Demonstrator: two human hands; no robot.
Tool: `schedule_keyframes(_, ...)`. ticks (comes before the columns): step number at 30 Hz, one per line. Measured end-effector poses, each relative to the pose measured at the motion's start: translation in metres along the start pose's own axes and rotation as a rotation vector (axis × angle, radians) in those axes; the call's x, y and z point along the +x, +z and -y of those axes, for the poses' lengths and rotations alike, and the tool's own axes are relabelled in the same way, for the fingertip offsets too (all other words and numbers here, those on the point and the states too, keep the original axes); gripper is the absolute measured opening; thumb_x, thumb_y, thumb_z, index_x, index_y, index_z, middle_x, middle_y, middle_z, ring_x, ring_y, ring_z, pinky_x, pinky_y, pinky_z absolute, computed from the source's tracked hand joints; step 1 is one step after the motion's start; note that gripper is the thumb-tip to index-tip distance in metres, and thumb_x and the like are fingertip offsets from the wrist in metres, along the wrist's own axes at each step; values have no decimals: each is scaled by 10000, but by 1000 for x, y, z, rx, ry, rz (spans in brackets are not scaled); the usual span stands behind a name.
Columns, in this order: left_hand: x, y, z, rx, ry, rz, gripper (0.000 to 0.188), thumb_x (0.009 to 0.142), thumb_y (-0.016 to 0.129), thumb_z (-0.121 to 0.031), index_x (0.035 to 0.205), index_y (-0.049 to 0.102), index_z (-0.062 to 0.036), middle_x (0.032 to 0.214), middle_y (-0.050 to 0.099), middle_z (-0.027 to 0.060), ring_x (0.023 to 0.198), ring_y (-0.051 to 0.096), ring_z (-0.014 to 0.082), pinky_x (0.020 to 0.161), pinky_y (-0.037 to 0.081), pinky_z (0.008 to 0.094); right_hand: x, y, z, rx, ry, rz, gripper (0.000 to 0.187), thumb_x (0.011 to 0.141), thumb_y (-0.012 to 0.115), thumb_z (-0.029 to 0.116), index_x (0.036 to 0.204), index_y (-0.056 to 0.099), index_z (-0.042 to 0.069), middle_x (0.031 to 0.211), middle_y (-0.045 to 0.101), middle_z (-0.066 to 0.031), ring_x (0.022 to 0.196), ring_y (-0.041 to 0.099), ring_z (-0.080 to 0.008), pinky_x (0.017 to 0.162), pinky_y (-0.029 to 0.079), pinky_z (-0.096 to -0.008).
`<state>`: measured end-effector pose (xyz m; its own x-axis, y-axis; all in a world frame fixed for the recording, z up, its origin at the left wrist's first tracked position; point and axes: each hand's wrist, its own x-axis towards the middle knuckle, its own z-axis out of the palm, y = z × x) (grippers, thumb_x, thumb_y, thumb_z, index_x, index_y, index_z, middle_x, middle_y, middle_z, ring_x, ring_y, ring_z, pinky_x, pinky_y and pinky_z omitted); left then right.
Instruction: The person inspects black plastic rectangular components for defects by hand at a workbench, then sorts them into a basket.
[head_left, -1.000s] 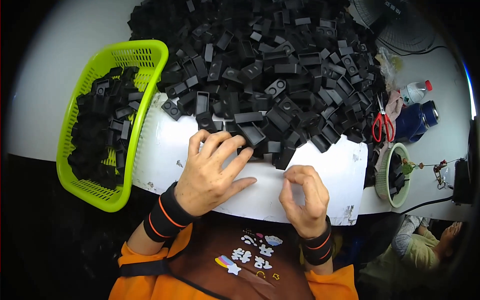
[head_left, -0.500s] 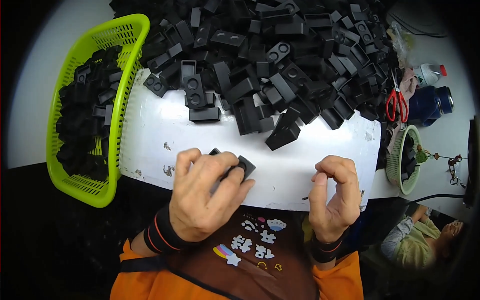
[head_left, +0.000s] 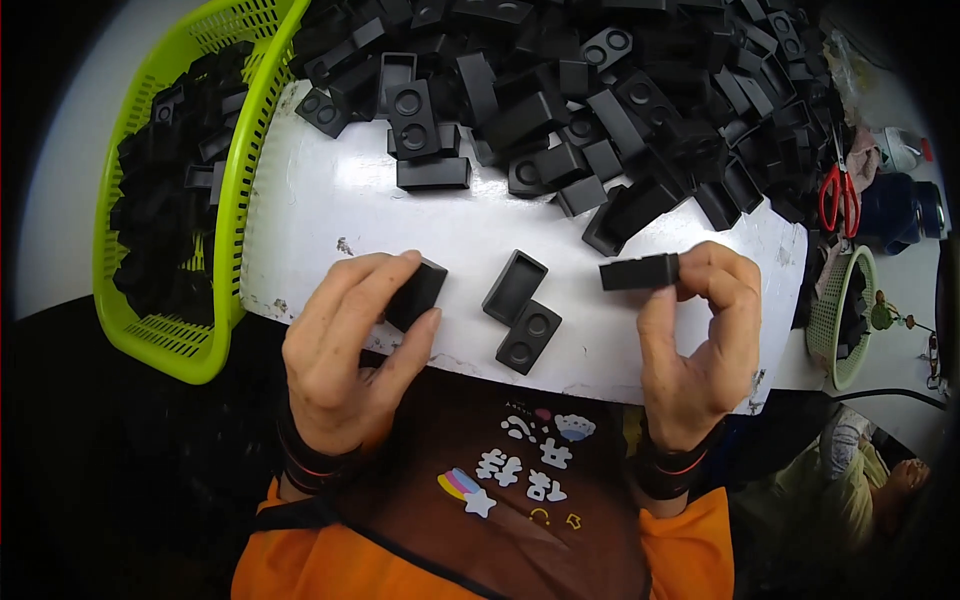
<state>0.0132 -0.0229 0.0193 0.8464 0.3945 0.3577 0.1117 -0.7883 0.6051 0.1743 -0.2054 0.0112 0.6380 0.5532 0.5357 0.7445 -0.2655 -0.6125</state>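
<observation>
My left hand (head_left: 350, 340) closes its thumb and fingers round a small black plastic box (head_left: 424, 292), low over the white board. My right hand (head_left: 700, 335) pinches the end of another black plastic box (head_left: 635, 272), held sideways with its narrow side showing. Between the hands two black boxes lie touching at their corners. One is a hollow box (head_left: 513, 288) with its open side up. Beside its lower end sits a box with two round recesses (head_left: 528, 340) facing up.
A large heap of black boxes (head_left: 520, 110) covers the far side of the white board (head_left: 310, 190). A green basket (head_left: 235, 220) of black parts stands at left. At right are red scissors (head_left: 838, 200), a dark blue bottle (head_left: 895, 212), a pale basket (head_left: 845, 350) and another person (head_left: 850, 490).
My left hand has moved left, uncovering two boxes on the board. My right hand, empty before, has risen and now holds a black box. The whole view has shifted slightly.
</observation>
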Motion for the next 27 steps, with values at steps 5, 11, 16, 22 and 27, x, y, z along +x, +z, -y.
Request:
schedule_keyframes(5,-5,5,-1,-223,-85,-72,454,721,727,71,1164,626,84,930,640,153,686,592,159,599,483,250,-49,-27,1,-149,-62,-29,342,717,658,-133,1001,500,-25,1055,563,-207,895,618,-315,753,529,-378)
schedule_keyframes(11,4,6,2,69,-30,68,390,732,730,20,1117,667,25,998,613,121,718,577,177,587,468,280,-54,-37,14,-83,51,161,398,639,682,-163,947,509,19,1059,550,-169,794,594,-273,646,501,-366)
schedule_keyframes(16,-3,-13,15,-120,-176,1,360,761,679,95,1119,657,79,946,651,130,686,589,133,595,480,247,-43,-24,10,-63,-74,41,371,591,689,-166,868,529,21,958,530,-133,796,566,-284,605,468,-372)
schedule_keyframes(22,-9,5,-4,-81,-81,54,286,751,697,115,1033,674,76,894,662,146,714,656,211,612,530,275,-29,-13,18,173,-75,393,386,601,839,21,878,575,-26,972,586,-184,798,569,-298,642,476,-402)
schedule_keyframes(27,-6,-5,-3,-91,-87,153,394,752,746,54,1132,644,57,1012,618,133,673,635,167,550,509,260,-24,-19,19,-40,-34,389,567,637,840,33,1129,579,-71,1136,578,-227,862,592,-315,697,487,-379)
